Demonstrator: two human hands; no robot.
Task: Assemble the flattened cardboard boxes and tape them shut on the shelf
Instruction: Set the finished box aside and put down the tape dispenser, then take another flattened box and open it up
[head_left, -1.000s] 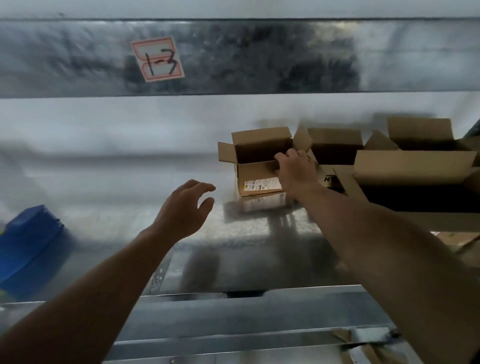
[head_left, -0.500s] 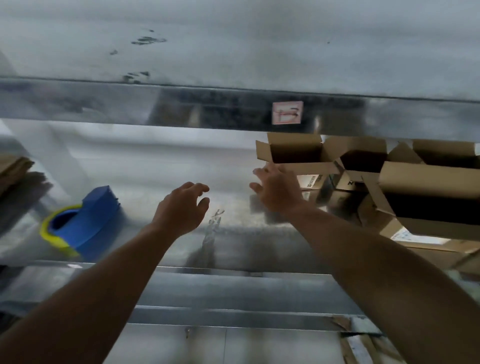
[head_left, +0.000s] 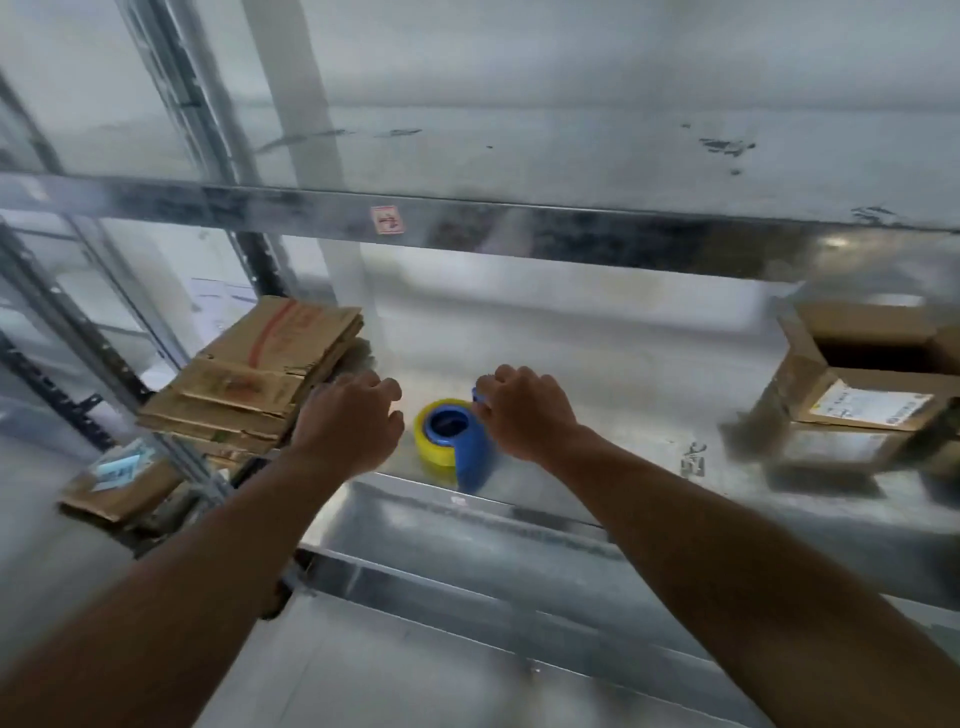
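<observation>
Mostly blurred: on the metal shelf (head_left: 623, 415), the right hand (head_left: 524, 415) curls round the top of a blue tape dispenser (head_left: 470, 452). The left hand (head_left: 345, 426), loosely curled and empty, is beside the flattened cardboard boxes (head_left: 249, 384). An assembled box (head_left: 857, 395) sits far right.

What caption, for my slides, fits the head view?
Right hand at the tape, left hand by flat cardboard, open box at right.

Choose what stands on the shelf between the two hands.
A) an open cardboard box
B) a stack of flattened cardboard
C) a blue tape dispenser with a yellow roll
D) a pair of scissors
C: the blue tape dispenser with its yellow roll stands on the metal shelf between the left hand and the right hand, whose fingers curl round its handle.
</observation>
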